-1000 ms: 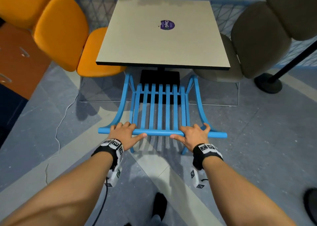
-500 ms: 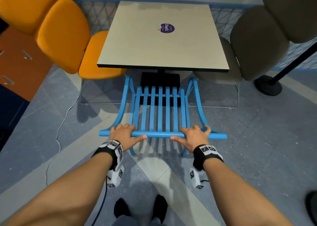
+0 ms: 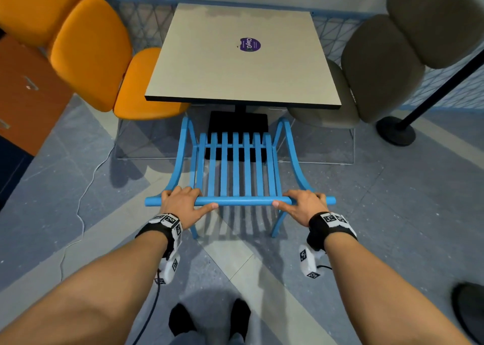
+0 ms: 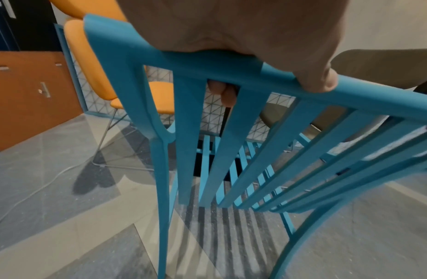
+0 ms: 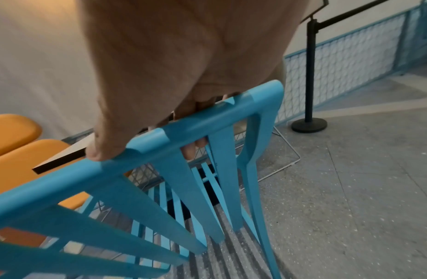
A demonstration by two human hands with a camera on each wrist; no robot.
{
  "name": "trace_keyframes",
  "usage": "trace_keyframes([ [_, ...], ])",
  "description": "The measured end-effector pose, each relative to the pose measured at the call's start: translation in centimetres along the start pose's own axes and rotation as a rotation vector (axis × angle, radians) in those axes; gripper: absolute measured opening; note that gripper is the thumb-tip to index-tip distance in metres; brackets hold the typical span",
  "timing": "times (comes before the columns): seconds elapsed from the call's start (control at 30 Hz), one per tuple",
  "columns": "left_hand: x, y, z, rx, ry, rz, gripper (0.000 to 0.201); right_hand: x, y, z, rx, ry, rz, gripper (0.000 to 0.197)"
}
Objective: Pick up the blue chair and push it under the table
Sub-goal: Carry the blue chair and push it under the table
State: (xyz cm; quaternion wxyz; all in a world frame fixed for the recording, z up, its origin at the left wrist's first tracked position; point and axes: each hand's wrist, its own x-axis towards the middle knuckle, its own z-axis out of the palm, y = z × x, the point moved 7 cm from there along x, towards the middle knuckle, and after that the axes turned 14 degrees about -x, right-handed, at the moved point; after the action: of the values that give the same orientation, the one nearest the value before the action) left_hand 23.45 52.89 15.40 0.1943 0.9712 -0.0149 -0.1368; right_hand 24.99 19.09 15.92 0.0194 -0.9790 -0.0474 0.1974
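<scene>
The blue slatted chair (image 3: 235, 166) stands in front of the square beige table (image 3: 235, 72), its seat reaching toward the table's black base. My left hand (image 3: 183, 203) grips the left part of the chair's top rail, fingers curled over it and thumb along the near side. My right hand (image 3: 301, 204) grips the right part of the same rail. In the left wrist view the fingers (image 4: 222, 92) wrap behind the chair rail (image 4: 351, 94). In the right wrist view the fingers (image 5: 193, 147) show below the chair rail (image 5: 207, 120).
An orange chair (image 3: 104, 64) sits at the table's left and a grey-brown chair (image 3: 372, 77) at its right. A black stanchion base (image 3: 395, 131) stands to the right. An orange cabinet (image 3: 23, 93) is at far left. A white cable (image 3: 81, 205) lies on the floor.
The chair with both hands on its rail has edged slightly closer to the table, and my feet have stepped forward into view below.
</scene>
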Motion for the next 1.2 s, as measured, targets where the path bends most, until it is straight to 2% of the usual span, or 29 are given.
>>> trace_keyframes([
  [0.1,2.1,-1.3,-1.4,-0.057,-0.062,0.002,0.072,-0.3,-0.6,0.1,-0.004,0.017,-0.038,0.061],
  [0.2,2.8,-2.2,-1.8,-0.147,-0.143,0.006,0.084,-1.0,1.8,0.2,-0.073,0.026,0.041,0.059],
  [0.27,2.4,-3.4,-2.3,-0.113,-0.107,0.009,0.085,-1.1,3.2,0.4,-0.066,0.013,0.071,0.059],
  [0.37,1.3,-7.1,-3.2,-0.049,-0.038,-0.176,0.077,-1.4,3.0,0.8,-0.019,0.030,0.088,0.068],
  [0.4,1.0,-7.8,-3.2,-0.056,-0.041,-0.197,0.081,-1.6,2.7,1.0,-0.005,0.054,0.110,0.069],
  [0.5,0.9,-7.5,-3.0,-0.097,-0.042,-0.124,0.103,-2.2,2.6,1.5,0.048,0.122,0.164,0.064],
  [0.8,1.8,-6.3,-1.5,-0.030,-0.071,-0.114,0.089,-1.1,5.2,1.2,0.059,0.183,0.114,0.068],
  [0.93,1.1,-6.4,-1.4,-0.010,0.033,-0.075,0.082,-1.6,5.4,1.5,0.074,0.221,0.149,0.065],
  [1.0,1.2,-6.1,-1.5,0.022,0.027,-0.087,0.083,-1.6,5.3,1.6,0.008,0.230,0.160,0.065],
  [1.1,1.5,-5.1,-1.5,0.060,0.006,-0.107,0.080,-1.0,4.5,1.4,-0.142,0.190,0.078,0.065],
  [1.2,1.7,-2.3,-0.6,0.053,-0.004,0.026,0.073,-0.7,3.1,1.3,-0.152,0.183,-0.036,0.063],
])
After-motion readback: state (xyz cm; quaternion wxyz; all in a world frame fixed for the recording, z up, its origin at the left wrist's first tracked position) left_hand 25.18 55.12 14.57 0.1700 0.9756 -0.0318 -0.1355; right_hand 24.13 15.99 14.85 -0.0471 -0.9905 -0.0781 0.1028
